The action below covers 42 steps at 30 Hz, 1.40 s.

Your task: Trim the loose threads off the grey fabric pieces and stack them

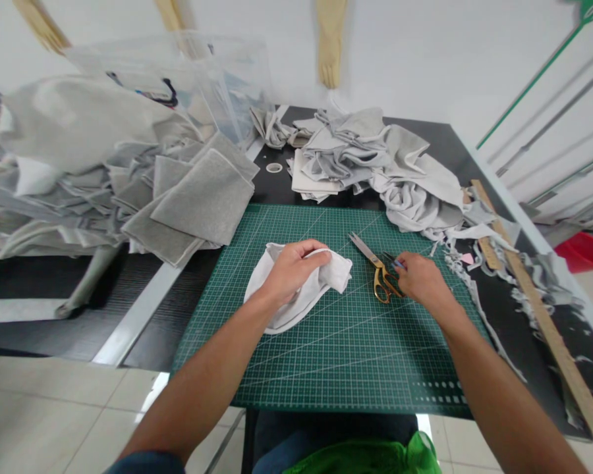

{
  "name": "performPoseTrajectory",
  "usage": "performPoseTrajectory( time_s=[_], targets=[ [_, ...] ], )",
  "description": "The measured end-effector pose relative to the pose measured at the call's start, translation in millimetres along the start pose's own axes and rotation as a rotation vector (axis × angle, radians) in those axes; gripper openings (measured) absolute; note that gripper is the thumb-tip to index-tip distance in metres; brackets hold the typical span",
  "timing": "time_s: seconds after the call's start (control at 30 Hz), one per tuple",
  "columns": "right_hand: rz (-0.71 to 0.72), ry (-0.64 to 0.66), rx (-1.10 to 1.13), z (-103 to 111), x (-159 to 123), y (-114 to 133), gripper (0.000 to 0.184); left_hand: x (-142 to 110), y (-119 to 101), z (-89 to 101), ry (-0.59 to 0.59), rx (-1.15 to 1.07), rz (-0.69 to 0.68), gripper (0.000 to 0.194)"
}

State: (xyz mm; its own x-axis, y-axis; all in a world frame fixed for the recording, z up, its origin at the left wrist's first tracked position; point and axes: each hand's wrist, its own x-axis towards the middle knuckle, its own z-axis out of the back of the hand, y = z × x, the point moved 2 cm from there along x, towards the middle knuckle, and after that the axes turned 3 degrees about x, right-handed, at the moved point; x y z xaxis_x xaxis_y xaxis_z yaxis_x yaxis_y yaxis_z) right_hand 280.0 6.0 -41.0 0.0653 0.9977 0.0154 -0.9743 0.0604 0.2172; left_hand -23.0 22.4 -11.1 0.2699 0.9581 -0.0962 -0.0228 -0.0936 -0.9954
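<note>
A folded piece of white cloth [296,299] lies on the green cutting mat [326,349]. My left hand [292,268] rests on top of it with its fingers curled into the fabric, gripping it. To the right, gold-handled scissors [378,270] lie on the mat with their blades pointing up and left. My right hand [422,280] sits at the scissor handles, fingers bent around them; a small dark tool shows near its fingertips.
Stacks of grey fabric pieces [197,197] cover the left; a heap of grey cloth [375,164] lies behind the mat. A clear plastic bin [178,79] stands at the back. A wooden ruler [538,309] and fabric scraps lie along the right edge.
</note>
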Motion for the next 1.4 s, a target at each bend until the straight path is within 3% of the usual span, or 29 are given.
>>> performPoseTrajectory(
  time_s=[0.13, 0.23, 0.37, 0.5, 0.6, 0.77, 0.97, 1.1, 1.4],
  targets=[
    [0.141, -0.245, 0.293, 32.5, -3.7, 23.9, 0.022, -1.0, 0.4, -0.9, -0.004, -0.009, -0.034, 0.019],
    [0.238, -0.171, 0.577, 42.3, -11.6, 61.1, 0.025, -1.8, -0.3, -2.0, -0.027, -0.006, -0.055, 0.023],
    [0.218, -0.079, 0.818, 22.6, -23.8, 99.5, 0.043, -2.4, -1.6, -3.3, -0.021, -0.014, -0.055, 0.019],
    [0.214, -0.137, 0.855, 5.1, -34.3, 104.9, 0.038, -2.5, -1.1, -3.8, -0.027, -0.044, -0.035, 0.019],
    [0.280, -0.241, 0.780, 9.2, -41.0, 103.0, 0.029, -2.3, -0.2, -5.0, -0.041, -0.071, -0.013, 0.018],
    [0.356, -0.356, 0.673, 17.3, -47.7, 105.0, 0.031, -2.0, 1.7, -7.6, -0.028, -0.160, 0.045, 0.018],
    [0.543, -0.479, 0.623, 11.4, -50.1, 107.4, 0.034, -1.7, 3.9, -11.0, 0.040, -0.286, 0.096, 0.018],
    [0.570, -0.561, 0.595, 9.2, -48.9, 105.9, 0.036, -2.1, 4.9, -12.8, 0.070, -0.299, 0.112, 0.020],
    [0.556, -0.549, 0.582, 9.5, -49.2, 104.6, 0.034, -4.3, 7.7, -15.4, 0.116, -0.319, 0.138, 0.025]
  ],
)
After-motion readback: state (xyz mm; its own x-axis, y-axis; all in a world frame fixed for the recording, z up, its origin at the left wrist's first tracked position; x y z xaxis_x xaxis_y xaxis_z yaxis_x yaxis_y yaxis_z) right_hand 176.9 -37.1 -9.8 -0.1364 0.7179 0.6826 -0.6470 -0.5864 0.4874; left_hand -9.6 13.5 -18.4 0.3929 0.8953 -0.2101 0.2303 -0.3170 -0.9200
